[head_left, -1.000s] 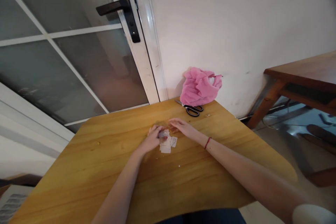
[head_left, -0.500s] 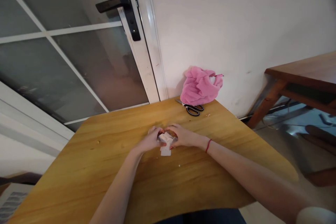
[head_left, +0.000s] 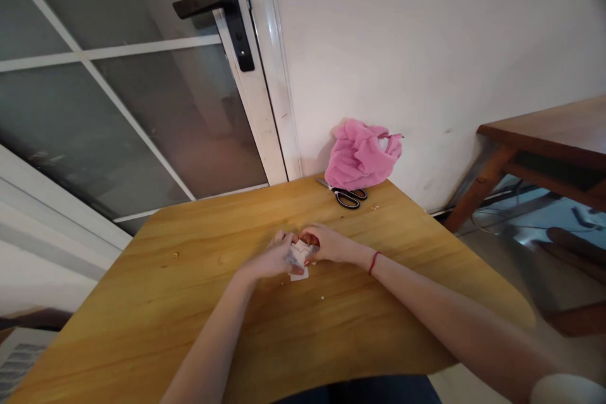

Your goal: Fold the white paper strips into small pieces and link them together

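Note:
A small white paper box point(head_left: 300, 252) with flap-like pieces is between my hands, low over the wooden table point(head_left: 237, 341). My left hand point(head_left: 277, 257) is closed around its left side. On the other side, the curled fingers of my right hand point(head_left: 326, 243) grip its right edge; a red string circles that wrist. One white flap sticks out below the box toward me. Fingers cover much of the box, and I cannot make out whether it holds anything.
Pink fluffy cloth point(head_left: 362, 154) lies at the table's far edge by the wall. Scissors point(head_left: 348, 197) with black handles lie partly under it. A yellowish crumb point(head_left: 175, 255) is at the left. A glass door with a black handle point(head_left: 203, 4) stands behind.
My left hand has shifted slightly right and down along the box, covering more of its lower flap. My right hand stays at the right side with its fingers drawn in more.

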`<state>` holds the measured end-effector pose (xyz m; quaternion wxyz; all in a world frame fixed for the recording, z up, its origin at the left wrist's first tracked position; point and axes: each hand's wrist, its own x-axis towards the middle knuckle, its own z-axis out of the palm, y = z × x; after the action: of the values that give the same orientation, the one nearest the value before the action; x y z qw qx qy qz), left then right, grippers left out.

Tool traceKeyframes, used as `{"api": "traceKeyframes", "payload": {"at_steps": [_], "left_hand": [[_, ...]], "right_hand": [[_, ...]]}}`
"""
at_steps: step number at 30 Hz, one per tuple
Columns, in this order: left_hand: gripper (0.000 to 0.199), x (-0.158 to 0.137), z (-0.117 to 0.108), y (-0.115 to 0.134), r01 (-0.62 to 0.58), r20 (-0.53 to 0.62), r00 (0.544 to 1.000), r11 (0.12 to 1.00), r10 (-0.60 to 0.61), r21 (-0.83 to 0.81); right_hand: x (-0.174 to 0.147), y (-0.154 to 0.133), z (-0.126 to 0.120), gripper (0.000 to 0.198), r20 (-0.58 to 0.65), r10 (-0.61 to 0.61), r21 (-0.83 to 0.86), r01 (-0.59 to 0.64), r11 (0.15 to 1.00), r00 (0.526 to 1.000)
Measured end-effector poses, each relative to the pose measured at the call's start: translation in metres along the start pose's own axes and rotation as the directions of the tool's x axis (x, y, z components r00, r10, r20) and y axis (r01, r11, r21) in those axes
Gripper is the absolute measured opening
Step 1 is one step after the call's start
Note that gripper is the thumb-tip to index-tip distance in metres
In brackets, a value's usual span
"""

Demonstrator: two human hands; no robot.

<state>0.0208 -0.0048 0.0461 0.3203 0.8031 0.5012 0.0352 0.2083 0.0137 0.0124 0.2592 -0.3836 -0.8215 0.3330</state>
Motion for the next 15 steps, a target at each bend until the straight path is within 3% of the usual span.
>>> {"api": "traceKeyframes", "payload": {"at_steps": [4,11,15], "left_hand": [[0.047,-0.001,0.0,0.005,-0.051,-0.019,0.999,0.998,0.051,0.021],[0.044,0.002,0.001,0.006,-0.039,0.001,0.999,0.991,0.04,-0.127],[0.042,0.002,0.002,0.006,-0.012,0.004,1.0,0.994,0.013,-0.109]], "right_hand": [[0.0,-0.001,-0.001,0.041,0.028,-0.014,0.023,0.013,1.0,1.0],[-0.001,-0.003,-0.007,0.041,0.025,-0.009,0.01,0.009,1.0,1.0],[-0.004,0.0,-0.023,0.041,0.198,0.03,0.106,-0.052,0.993,0.98]]}}
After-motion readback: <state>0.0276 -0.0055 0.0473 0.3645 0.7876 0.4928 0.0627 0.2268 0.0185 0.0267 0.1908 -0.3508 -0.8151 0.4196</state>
